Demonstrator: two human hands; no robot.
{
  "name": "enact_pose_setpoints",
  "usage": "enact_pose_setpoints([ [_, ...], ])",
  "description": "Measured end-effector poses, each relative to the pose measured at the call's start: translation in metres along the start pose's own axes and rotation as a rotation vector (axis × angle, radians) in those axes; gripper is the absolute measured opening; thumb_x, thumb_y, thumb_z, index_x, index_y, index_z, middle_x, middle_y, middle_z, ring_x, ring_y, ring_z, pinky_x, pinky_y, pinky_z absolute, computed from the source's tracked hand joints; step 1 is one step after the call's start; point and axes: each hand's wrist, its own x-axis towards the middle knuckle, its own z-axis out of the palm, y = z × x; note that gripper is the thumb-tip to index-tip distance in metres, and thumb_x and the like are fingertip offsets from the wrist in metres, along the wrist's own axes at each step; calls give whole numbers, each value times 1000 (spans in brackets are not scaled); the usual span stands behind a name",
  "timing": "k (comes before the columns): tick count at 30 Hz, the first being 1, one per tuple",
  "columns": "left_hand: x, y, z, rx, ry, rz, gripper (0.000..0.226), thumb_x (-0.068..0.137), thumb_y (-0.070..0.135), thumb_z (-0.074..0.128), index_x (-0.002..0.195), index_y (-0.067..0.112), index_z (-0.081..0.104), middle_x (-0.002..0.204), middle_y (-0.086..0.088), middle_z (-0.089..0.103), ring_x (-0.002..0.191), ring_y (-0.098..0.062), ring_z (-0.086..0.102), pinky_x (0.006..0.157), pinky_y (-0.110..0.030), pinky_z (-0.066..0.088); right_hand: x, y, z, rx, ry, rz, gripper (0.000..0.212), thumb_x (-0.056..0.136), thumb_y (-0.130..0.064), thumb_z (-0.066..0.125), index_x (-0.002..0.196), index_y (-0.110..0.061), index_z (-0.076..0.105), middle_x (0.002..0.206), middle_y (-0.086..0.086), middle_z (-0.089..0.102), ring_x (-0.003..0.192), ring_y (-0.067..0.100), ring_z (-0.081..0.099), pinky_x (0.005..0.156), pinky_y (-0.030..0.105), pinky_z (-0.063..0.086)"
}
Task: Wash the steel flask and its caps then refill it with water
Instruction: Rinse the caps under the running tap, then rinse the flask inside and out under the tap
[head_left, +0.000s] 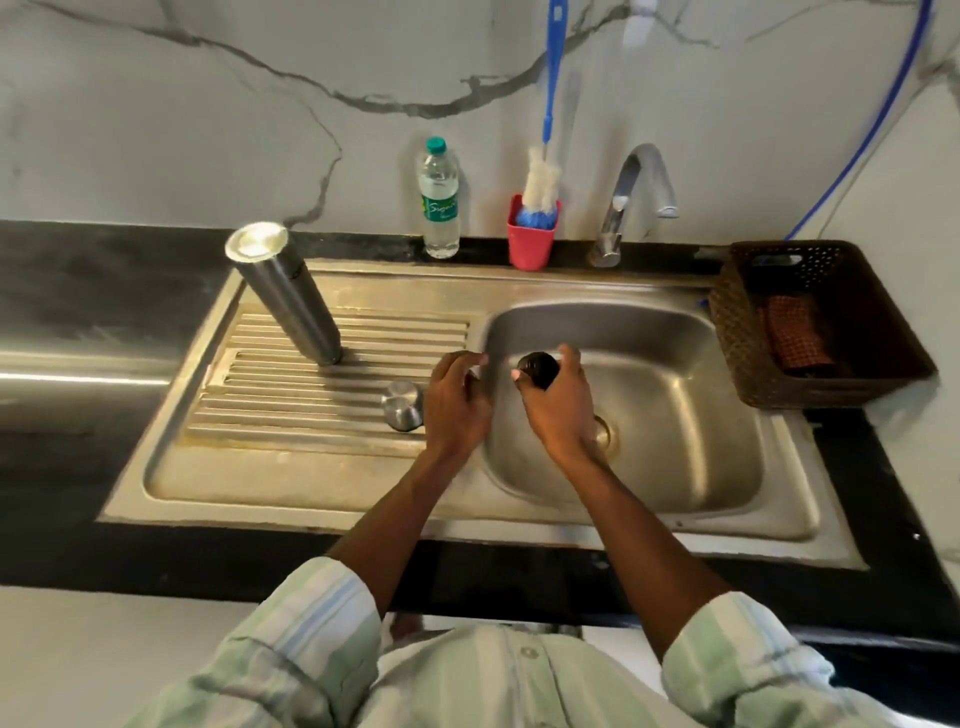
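The steel flask (284, 296) stands upside down on the ribbed draining board (291, 410), left of the basin. A steel outer cap (402, 405) rests on the board just left of my left hand (457, 402). My left hand hovers at the basin's left rim with its fingers loosely curled and nothing visible in them. My right hand (558, 410) grips a dark round inner cap (538, 368) over the sink basin (670, 415).
A bent tap (631, 202) rises behind the basin. A plastic water bottle (440, 200) and a red cup (531, 240) holding a blue-handled bottle brush stand on the back ledge. A brown basket (815, 322) with a cloth sits on the right.
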Motion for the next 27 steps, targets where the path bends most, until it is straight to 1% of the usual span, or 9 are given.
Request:
enact_pose_setpoints([
  [2, 4, -19, -31, -26, 96, 38, 33, 82, 5, 44, 100, 3, 72, 101, -11, 67, 86, -24, 65, 73, -27, 53, -17, -17, 22, 64, 4, -54, 63, 86, -42, 70, 135, -18, 39, 130, 9, 59, 115, 29, 58, 87, 35, 48],
  [5, 10, -53, -72, -38, 249, 7, 29, 80, -2, 47, 96, 2, 71, 98, -12, 67, 89, -26, 65, 78, -27, 51, -41, -37, 60, 55, -28, -262, 50, 84, -39, 71, 124, -21, 46, 121, 2, 60, 105, 22, 61, 82, 33, 52],
  [8, 14, -84, -107, -46, 347, -85, 30, 76, -6, 49, 94, 3, 71, 96, -13, 68, 91, -29, 65, 79, -33, 51, -55, -63, 101, -23, -72, -469, 52, 81, -34, 72, 126, -19, 53, 126, 1, 58, 111, 20, 57, 90, 33, 49],
  [11, 13, -109, -136, -40, 354, -152, 30, 77, -5, 47, 96, 3, 70, 96, -12, 67, 89, -28, 63, 79, -31, 49, -64, -85, 139, -215, -139, -594, 53, 80, -32, 70, 129, -18, 55, 129, 1, 59, 118, 24, 52, 98, 39, 38],
  [15, 8, -141, -160, 2, 274, -225, 32, 79, -5, 49, 100, 8, 69, 101, -6, 66, 93, -26, 62, 81, -41, 52, -73, -95, 169, -358, -174, -572, 55, 82, -42, 67, 132, -23, 55, 130, -3, 61, 128, 23, 40, 104, 41, 17],
  [18, 4, -156, -170, 23, 219, -233, 32, 81, -8, 51, 102, 8, 69, 103, -5, 65, 93, -25, 62, 82, -39, 52, -76, -96, 178, -413, -167, -498, 65, 82, -49, 66, 137, -21, 48, 133, 3, 58, 134, 21, 34, 105, 37, 7],
  [21, 3, -163, -173, 25, 195, -226, 31, 82, -9, 52, 102, 7, 69, 104, -6, 66, 95, -23, 61, 86, -35, 51, -75, -96, 182, -419, -168, -444, 68, 80, -48, 68, 136, -17, 46, 132, 9, 56, 135, 23, 33, 108, 37, 7],
  [24, 4, -166, -175, 15, 174, -227, 31, 81, -9, 52, 102, 7, 69, 105, -7, 66, 94, -22, 61, 85, -34, 51, -76, -95, 185, -435, -160, -432, 64, 80, -48, 68, 133, -17, 48, 131, 9, 56, 133, 24, 36, 109, 39, 10],
  [27, 5, -168, -176, 11, 166, -213, 31, 81, -8, 52, 102, 6, 69, 104, -7, 65, 92, -23, 61, 84, -33, 49, -78, -95, 186, -460, -159, -431, 67, 81, -46, 68, 137, -17, 46, 135, 10, 53, 134, 26, 36, 110, 41, 11],
])
